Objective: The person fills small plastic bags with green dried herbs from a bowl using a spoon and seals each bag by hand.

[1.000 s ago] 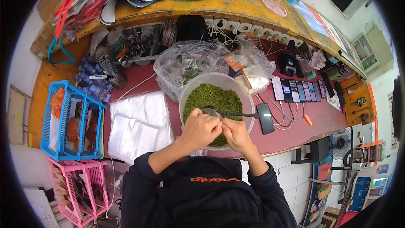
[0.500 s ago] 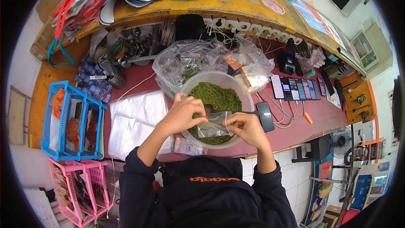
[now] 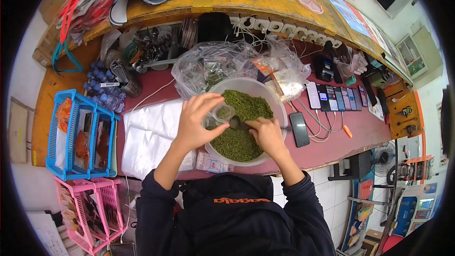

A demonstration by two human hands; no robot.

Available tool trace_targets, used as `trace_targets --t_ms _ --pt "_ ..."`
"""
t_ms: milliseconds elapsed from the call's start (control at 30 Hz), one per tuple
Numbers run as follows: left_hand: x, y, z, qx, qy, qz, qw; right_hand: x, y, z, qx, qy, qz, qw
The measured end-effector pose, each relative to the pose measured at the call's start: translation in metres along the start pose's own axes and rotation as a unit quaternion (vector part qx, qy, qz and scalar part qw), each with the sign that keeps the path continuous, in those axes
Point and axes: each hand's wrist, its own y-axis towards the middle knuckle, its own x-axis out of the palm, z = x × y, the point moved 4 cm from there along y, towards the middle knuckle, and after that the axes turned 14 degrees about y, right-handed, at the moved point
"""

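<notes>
A round translucent tub [image 3: 280, 109] holds fine, shredded green material [image 3: 244, 144] that looks like moss or dried leaf. Over its left side, my left hand [image 3: 194, 121] is closed on a small clear plastic bag [image 3: 222, 112], whose rounded mouth gapes toward the right. My right hand [image 3: 266, 135] grips the handle of a dark scoop [image 3: 235, 122] above the green material. The scoop's bowl is close to the bag's mouth; part of its handle is hidden by my fingers.
Stacked white plastic bags [image 3: 151, 137] lie left of the tub, and a small printed packet [image 3: 213, 162] lies in front. Behind is a large clear bag [image 3: 189, 71]. A black phone [image 3: 298, 129] and a row of phones [image 3: 334, 98] with cables sit right. A blue basket [image 3: 85, 135] stands left.
My right hand has let go of the clear bag and taken hold of the scoop. The bag, previously stretched flat between both hands, is now held open by my left hand alone.
</notes>
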Motion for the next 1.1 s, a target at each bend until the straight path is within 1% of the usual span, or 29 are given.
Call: trace_targets --t_ms 33,67,100,167,233,300,367,400,467,500,567,600,633,667,733,767,833,867,900,967,1000,1067,1100 --pt "-0.003 -0.001 -0.006 -0.001 0.001 0.000 1.000 0.011 -0.002 0.003 0.026 0.007 -0.067 0.997" --pt "-0.007 -0.002 -0.013 -0.018 -0.029 0.010 0.999 0.014 -0.005 0.004 0.022 -0.008 -0.049 0.999" --pt "-0.010 -0.004 -0.018 -0.036 -0.060 0.019 0.997 0.015 -0.004 0.001 0.021 -0.006 -0.052 0.998" --pt "-0.012 -0.006 -0.020 -0.031 -0.058 0.024 0.998 0.016 -0.002 -0.006 0.005 -0.051 -0.069 0.996" --pt "-0.010 -0.006 -0.020 -0.069 -0.089 0.010 0.994 0.012 -0.002 -0.022 0.000 -0.034 -0.087 0.996" --pt "-0.008 -0.006 -0.019 -0.076 -0.107 0.005 0.991 0.002 -0.001 -0.034 -0.005 -0.016 -0.107 0.994" --pt "-0.003 -0.007 -0.019 -0.082 -0.126 0.001 0.989 -0.013 0.001 -0.033 0.017 0.092 -0.111 0.989" --pt "0.000 -0.007 -0.020 -0.090 -0.150 0.001 0.985 -0.016 0.001 -0.027 0.018 0.091 -0.111 0.989" --pt "0.002 -0.007 -0.020 -0.098 -0.173 0.002 0.980 -0.017 -0.001 -0.010 0.084 0.211 -0.157 0.961" --pt "0.002 -0.006 -0.019 -0.108 -0.184 -0.004 0.977 -0.021 -0.002 -0.007 0.085 0.211 -0.158 0.961" --pt "0.003 -0.006 -0.020 -0.119 -0.196 -0.011 0.973 -0.029 -0.005 0.000 0.173 0.304 -0.172 0.921" --pt "0.003 -0.005 -0.020 -0.106 -0.169 -0.014 0.980 -0.037 -0.004 0.001 0.199 0.312 -0.166 0.914" --pt "0.003 -0.005 -0.020 -0.092 -0.142 -0.016 0.985 -0.045 -0.004 -0.001 0.200 0.311 -0.166 0.914" --pt "0.005 -0.005 -0.020 -0.092 -0.142 -0.016 0.985 -0.057 -0.002 -0.002 0.182 0.300 -0.123 0.928" --pt "0.015 -0.008 -0.017 -0.049 -0.035 -0.070 0.996 -0.074 0.000 -0.003 0.137 0.256 -0.051 0.955" --pt "0.019 -0.010 -0.014 -0.049 -0.035 -0.070 0.996 -0.079 0.000 -0.007 0.137 0.256 -0.051 0.956" --pt "0.030 -0.012 -0.003 -0.054 -0.020 -0.117 0.991 -0.100 0.003 -0.025 0.080 0.186 0.055 0.978" --pt "0.036 -0.012 0.000 -0.053 -0.014 -0.117 0.992 -0.105 0.003 -0.034 0.068 0.160 0.091 0.981" --pt "0.038 -0.011 0.005 -0.053 -0.014 -0.116 0.992 -0.103 0.003 -0.036 0.068 0.159 0.091 0.981" --pt "0.043 -0.008 0.013 -0.062 -0.017 -0.123 0.990 -0.106 0.001 -0.049 -0.048 0.023 0.153 0.987" --pt "0.045 -0.007 0.015 -0.063 -0.018 -0.115 0.991 -0.104 0.000 -0.051 -0.048 0.022 0.152 0.987" --pt "0.046 -0.005 0.020 -0.076 -0.025 -0.111 0.991 -0.098 -0.002 -0.061 -0.137 -0.065 0.162 0.975" --pt "0.046 -0.004 0.021 -0.088 -0.032 -0.107 0.990 -0.095 -0.003 -0.062 -0.137 -0.065 0.162 0.975"
